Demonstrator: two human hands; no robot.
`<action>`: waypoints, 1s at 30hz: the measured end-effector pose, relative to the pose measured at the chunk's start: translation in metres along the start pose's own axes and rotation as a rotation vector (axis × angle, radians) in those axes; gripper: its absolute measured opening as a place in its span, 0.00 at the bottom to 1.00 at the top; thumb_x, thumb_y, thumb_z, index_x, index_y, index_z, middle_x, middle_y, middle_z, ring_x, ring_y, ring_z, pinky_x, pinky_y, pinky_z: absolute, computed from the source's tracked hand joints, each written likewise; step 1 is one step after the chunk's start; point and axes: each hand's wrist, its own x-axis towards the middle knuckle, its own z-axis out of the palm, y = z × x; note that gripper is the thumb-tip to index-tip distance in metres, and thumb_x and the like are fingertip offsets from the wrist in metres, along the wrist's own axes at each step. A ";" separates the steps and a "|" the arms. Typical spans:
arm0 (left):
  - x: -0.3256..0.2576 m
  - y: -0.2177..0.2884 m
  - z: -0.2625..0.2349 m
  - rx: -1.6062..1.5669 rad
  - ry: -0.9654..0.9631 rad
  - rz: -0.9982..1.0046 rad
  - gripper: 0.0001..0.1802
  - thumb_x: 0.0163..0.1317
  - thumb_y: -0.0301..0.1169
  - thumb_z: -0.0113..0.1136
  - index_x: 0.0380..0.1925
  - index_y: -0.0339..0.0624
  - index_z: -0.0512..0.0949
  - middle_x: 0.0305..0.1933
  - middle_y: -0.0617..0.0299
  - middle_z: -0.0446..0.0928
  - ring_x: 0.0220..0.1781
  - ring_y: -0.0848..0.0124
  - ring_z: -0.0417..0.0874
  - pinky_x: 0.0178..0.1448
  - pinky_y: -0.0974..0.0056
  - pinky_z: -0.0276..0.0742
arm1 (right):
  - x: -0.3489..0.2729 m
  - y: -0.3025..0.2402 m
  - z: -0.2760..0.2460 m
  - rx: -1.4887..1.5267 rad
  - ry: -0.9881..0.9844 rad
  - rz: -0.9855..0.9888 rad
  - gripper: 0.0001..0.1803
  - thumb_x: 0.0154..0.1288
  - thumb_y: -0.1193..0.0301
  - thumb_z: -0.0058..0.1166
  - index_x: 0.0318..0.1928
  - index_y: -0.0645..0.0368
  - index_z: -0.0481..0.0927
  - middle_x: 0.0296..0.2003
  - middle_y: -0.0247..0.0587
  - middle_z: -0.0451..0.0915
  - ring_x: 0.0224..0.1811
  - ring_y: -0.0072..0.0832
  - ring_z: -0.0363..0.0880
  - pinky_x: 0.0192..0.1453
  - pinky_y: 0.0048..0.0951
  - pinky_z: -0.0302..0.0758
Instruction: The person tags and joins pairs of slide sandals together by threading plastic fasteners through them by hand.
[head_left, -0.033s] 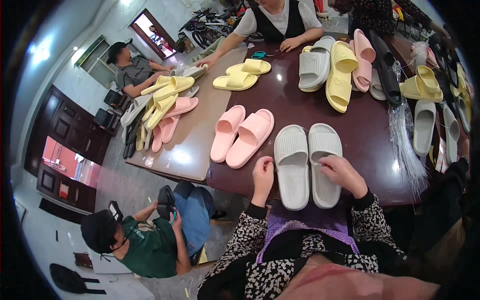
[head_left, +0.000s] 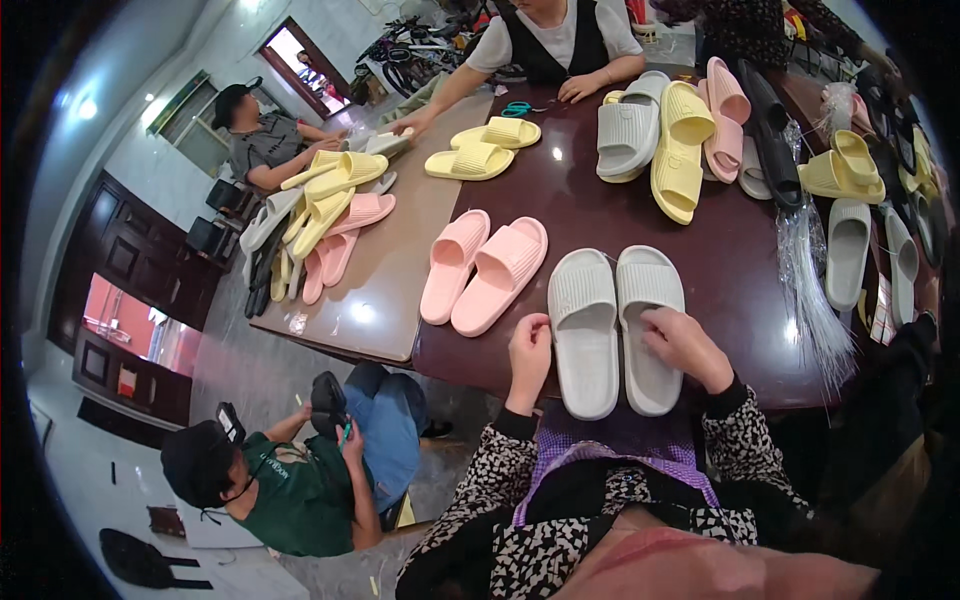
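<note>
A pair of grey slide slippers lies side by side in front of me, toes away, at the table's near edge. Against the outer edge of the left grey slipper (head_left: 585, 365) rests my left hand (head_left: 529, 355), its fingers curled closed; what they hold, if anything, is hidden. My right hand (head_left: 690, 350) bends over the right grey slipper (head_left: 651, 385), its fingertips closed at the rear edge of the strap. A thin clear thread shows between the two toes. Left of the pair sit two pink slippers (head_left: 500, 280), also with toes away.
Yellow slippers (head_left: 470, 162) and green-handled scissors (head_left: 517, 109) lie farther back. Mixed slippers are piled on the lighter table (head_left: 385, 310) at left. More slippers and a bundle of clear plastic strands (head_left: 815, 310) are at right. Co-workers sit opposite and at left.
My left hand has shifted slightly right, closer against the left grey slipper. The right hand's fingers have moved a little at the strap. The slippers stay nearly in place.
</note>
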 end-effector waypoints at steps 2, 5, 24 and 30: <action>-0.007 0.006 0.009 -0.051 -0.033 -0.043 0.09 0.62 0.22 0.52 0.42 0.33 0.74 0.33 0.65 0.75 0.34 0.79 0.74 0.39 0.72 0.71 | 0.004 0.005 0.004 -0.148 -0.038 0.027 0.10 0.59 0.70 0.56 0.31 0.68 0.76 0.26 0.50 0.78 0.26 0.39 0.77 0.32 0.34 0.73; -0.012 0.008 0.023 -0.112 0.007 -0.096 0.10 0.62 0.21 0.52 0.44 0.33 0.74 0.34 0.64 0.75 0.34 0.77 0.75 0.40 0.71 0.72 | 0.016 0.010 0.023 -0.273 -0.015 0.071 0.14 0.58 0.66 0.57 0.29 0.68 0.76 0.25 0.54 0.78 0.26 0.44 0.77 0.33 0.38 0.73; -0.020 0.011 0.017 -0.117 0.039 0.032 0.11 0.61 0.19 0.52 0.43 0.35 0.73 0.43 0.60 0.72 0.39 0.73 0.75 0.42 0.70 0.73 | 0.039 0.015 0.030 -0.493 0.144 0.108 0.15 0.58 0.65 0.54 0.26 0.67 0.76 0.25 0.57 0.78 0.29 0.51 0.78 0.35 0.46 0.74; -0.013 0.008 0.010 -0.110 0.022 0.050 0.11 0.61 0.21 0.53 0.44 0.33 0.74 0.41 0.61 0.74 0.41 0.74 0.76 0.44 0.70 0.73 | 0.033 0.004 0.013 -0.468 0.225 0.062 0.12 0.53 0.69 0.55 0.25 0.67 0.75 0.24 0.57 0.77 0.28 0.52 0.77 0.32 0.47 0.72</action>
